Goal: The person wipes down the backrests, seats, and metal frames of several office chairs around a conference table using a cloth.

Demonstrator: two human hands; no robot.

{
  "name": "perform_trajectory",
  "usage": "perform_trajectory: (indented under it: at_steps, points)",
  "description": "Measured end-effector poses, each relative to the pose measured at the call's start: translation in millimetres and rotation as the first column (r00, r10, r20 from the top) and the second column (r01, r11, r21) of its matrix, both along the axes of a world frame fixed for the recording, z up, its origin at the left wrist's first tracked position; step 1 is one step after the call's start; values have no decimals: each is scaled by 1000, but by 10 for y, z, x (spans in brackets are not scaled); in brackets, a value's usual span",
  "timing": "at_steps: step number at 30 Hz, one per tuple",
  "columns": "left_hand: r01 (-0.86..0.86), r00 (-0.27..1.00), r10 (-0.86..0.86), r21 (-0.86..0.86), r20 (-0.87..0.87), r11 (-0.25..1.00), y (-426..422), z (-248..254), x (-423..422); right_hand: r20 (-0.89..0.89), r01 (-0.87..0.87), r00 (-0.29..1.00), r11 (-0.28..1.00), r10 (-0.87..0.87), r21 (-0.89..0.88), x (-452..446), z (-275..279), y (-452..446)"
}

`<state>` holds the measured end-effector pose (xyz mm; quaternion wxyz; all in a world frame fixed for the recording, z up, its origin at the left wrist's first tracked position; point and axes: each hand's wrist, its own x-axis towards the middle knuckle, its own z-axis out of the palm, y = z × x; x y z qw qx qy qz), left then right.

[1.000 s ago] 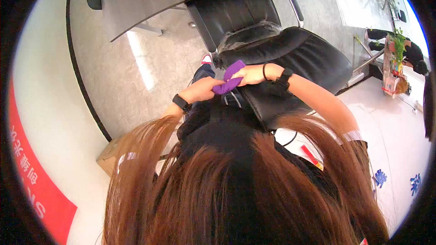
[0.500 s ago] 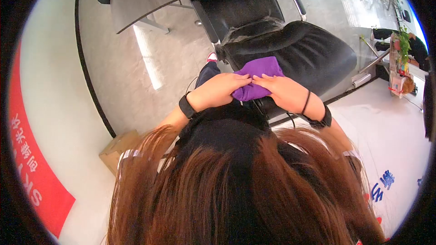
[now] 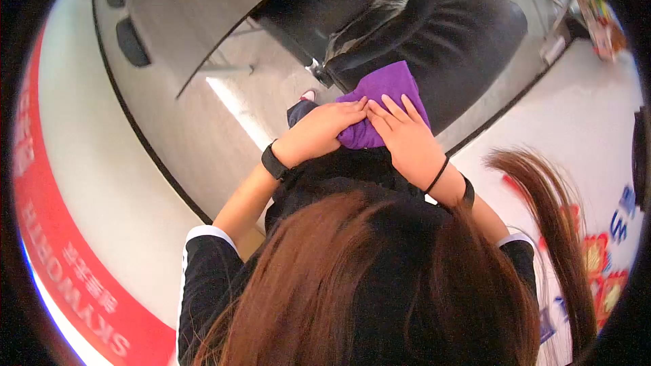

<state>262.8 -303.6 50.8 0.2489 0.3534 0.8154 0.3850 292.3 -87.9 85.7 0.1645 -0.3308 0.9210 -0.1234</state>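
A folded purple cloth (image 3: 390,85) lies in front of my body, with the black chair seat behind it. My left hand (image 3: 322,129) is at its left edge, fingers together and bent over the fabric; the thumb is hidden. On the cloth's near right part rests my right hand (image 3: 410,146), fingers stretched and slightly spread over the top. The two hands' fingertips meet near the middle of the cloth. What supports the cloth from below is hidden.
A black padded chair (image 3: 447,47) stands just ahead, beside a grey table (image 3: 183,7). A dark chair (image 3: 132,42) is at the far left. Red lettered banner (image 3: 61,244) runs along the white surface at left. Long brown hair (image 3: 305,278) covers the lower view.
The view has turned and shifted. My right hand's fingers now point further forward and are more spread on the cloth. The cloth's far corner stands out more.
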Motion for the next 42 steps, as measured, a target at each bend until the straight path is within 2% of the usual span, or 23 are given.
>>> perform_trajectory:
  at_steps: [3, 6, 10, 13, 15, 16, 17, 19, 21, 24, 27, 28, 30, 31, 32, 35, 36, 39, 40, 42]
  points:
    - [151, 988, -147, 111, -42, 982, -115, -161, -214, -174, 134, 976, 991, -128, 26, 164, -44, -191]
    - [274, 947, -260, 53, -192, 960, -211, -76, -410, -335, 233, 923, 967, -188, 99, 258, -126, -453]
    - [426, 901, -431, -105, -38, 899, -552, -378, -606, -278, 347, 898, 938, -340, -28, 184, -562, -952]
    - [469, 883, -469, -141, 37, 872, -908, -806, -713, -154, 456, 861, 870, -485, -189, 143, -1221, -1337]
    - [444, 896, -432, -194, 98, 875, -1164, -1127, -831, 194, 616, 787, 763, -586, -197, 46, -1606, -1557]
    - [394, 919, -379, -206, 110, 896, -1260, -1195, -891, 290, 665, 732, 739, -616, -110, -30, -1717, -1660]
    - [380, 925, -361, -272, 119, 884, -1337, -1236, -932, 333, 735, 664, 665, -669, -131, -74, -1914, -1753]
    - [345, 938, -329, -398, 112, 850, -1286, -1063, -1119, 229, 761, 649, 619, -725, -197, -209, -1951, -1923]
    - [278, 911, -304, -130, -278, 952, -1361, -1151, -1282, 14, 712, 614, 546, -789, -440, -347, -1978, -2037]
    - [277, 850, -321, -163, -418, 947, -1221, -793, -1501, -167, 673, 520, 522, -838, -524, -555, -1738, -2067]
    - [310, 804, -397, -258, -443, 915, -1232, -1034, -1511, -198, 719, 462, 496, -865, -487, -638, -2028, -2148]
    - [367, 790, -473, -317, -390, 874, -1291, -1248, -1520, -134, 748, 491, 495, -861, -441, -614, -2241, -2187]
    - [411, 781, -522, -348, -343, 843, -1412, -1847, -1452, -63, 776, 485, 463, -872, -428, -498, -2684, -2322]
    - [428, 777, -542, -362, -322, 828, -1365, -1936, -1420, -31, 786, 485, 451, -874, -423, -466, -2790, -2322]
    - [423, 770, -545, -373, -333, 826, -1330, -1999, -1366, -33, 803, 462, 434, -886, -409, -418, -2889, -2313]
    - [428, 765, -541, -350, -351, 833, -1245, -2056, -1254, 139, 861, 378, 292, -915, -417, -335, -2840, -2258]
    - [447, 747, -569, -373, -344, 813, -1221, -2084, -1248, 84, 850, 355, 285, -931, -442, -325, -2882, -2267]
    - [470, 665, -630, -431, -401, 770, -1164, -2182, -1183, 148, 845, 297, 188, -943, -500, -248, -2984, -2301]
    - [483, 597, -680, -485, -426, 728, -1178, -2216, -1176, 194, 829, 259, 115, -946, -547, -234, -3011, -2334]
    - [474, 529, -708, -529, -467, 703, -1176, -2237, -1134, 189, 793, 252, 90, -949, -602, -191, -3029, -2335]
